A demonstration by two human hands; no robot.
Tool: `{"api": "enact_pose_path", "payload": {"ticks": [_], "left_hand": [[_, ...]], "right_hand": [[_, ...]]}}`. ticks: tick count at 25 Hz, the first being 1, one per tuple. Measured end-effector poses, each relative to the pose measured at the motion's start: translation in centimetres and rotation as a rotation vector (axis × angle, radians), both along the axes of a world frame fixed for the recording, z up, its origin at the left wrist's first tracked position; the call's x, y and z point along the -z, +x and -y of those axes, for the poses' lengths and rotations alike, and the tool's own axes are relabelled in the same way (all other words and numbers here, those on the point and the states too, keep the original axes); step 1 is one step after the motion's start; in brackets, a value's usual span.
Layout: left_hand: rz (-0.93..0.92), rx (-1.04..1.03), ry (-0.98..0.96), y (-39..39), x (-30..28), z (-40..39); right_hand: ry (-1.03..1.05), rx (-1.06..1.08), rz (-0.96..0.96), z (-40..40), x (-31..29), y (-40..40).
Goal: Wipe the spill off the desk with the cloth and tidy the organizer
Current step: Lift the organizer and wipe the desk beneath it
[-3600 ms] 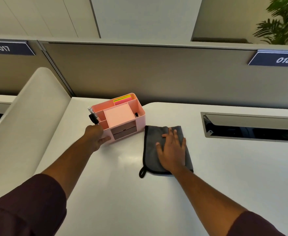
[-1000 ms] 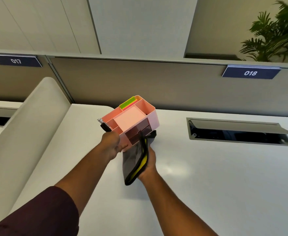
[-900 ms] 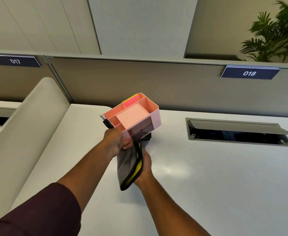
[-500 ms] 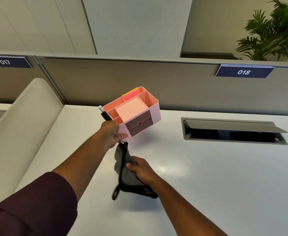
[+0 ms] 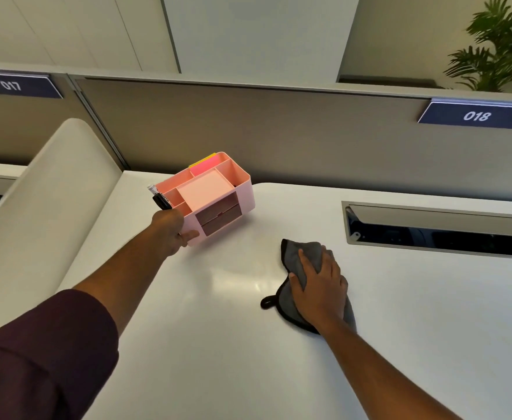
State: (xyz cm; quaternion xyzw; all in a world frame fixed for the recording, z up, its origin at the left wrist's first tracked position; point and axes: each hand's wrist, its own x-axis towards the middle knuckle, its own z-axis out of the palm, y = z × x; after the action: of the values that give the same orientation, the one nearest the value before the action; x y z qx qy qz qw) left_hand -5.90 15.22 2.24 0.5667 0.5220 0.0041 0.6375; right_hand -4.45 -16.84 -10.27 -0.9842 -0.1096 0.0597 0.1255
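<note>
- Since half a second ago my right hand (image 5: 319, 286) has carried the cloth (image 5: 304, 259) out from under the lifted organizer (image 5: 209, 197) toward the middle of the desk (image 5: 400, 344), and it now lies spread, palm down, fingers apart, pressing the grey fabric flat against the white top.
- My left hand (image 5: 171, 230) is clamped on the organizer's near-left corner, thumb on the front wall, holding it clear of the desk near the back-left edge — tilted, its far end higher than the corner I hold.
- Biggest risk, as I judge it: the tilt. A marker (image 5: 159, 200) sticks out of the compartment beside my fingers, sticky notes (image 5: 204, 165) stand at the far rim, and a pale pad fills the centre. If the box leans further while I watch the cloth, any of these could slide out onto the surface I am wiping.
- Two small drawers (image 5: 218, 215) face me on the front wall; tipping toward me could let them creep open.
- A one-corner grip on a loaded box is weak — a slip would drop it onto the desk.
- I cannot make out the spill on the glossy top; only a light reflection shows near the centre. I could easily wipe the wrong patch, or miss what sat beneath the organizer.
- An open cable tray (image 5: 436, 228) sits in the desk just behind-right of the cloth; a wide stroke could push liquid, or the cloth's edge, into it.
- The cloth is bunched, its loop (image 5: 268, 303) trailing left, so it may smear rather than lift.
</note>
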Motion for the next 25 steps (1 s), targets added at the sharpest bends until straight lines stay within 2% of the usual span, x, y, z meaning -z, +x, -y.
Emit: {"api": "enact_pose_path", "payload": {"ticks": [4,8,11,18,22,25], "left_hand": [[-0.012,-0.052,0.020,-0.5,1.5,-3.3],[-0.021,-0.074,0.026,-0.8,2.5,-6.1],[0.008,-0.079,0.022,-0.9,2.6,-7.7],[0.035,-0.085,0.015,-1.5,3.8,-10.1],[-0.010,-0.011,0.067,-2.5,4.4,-10.9],[0.003,-0.067,0.081,-2.8,4.7,-11.0]], "right_hand": [[-0.089,-0.026,0.100,-3.3,2.0,2.0],[-0.151,-0.051,0.066,-8.2,2.3,5.1],[-0.129,-0.088,0.068,-13.0,2.4,4.3],[-0.042,-0.399,0.029,-22.9,2.6,-3.3],[-0.041,-0.582,-0.008,-23.6,2.3,-6.0],[-0.028,-0.753,-0.038,-23.2,1.8,-8.8]]}}
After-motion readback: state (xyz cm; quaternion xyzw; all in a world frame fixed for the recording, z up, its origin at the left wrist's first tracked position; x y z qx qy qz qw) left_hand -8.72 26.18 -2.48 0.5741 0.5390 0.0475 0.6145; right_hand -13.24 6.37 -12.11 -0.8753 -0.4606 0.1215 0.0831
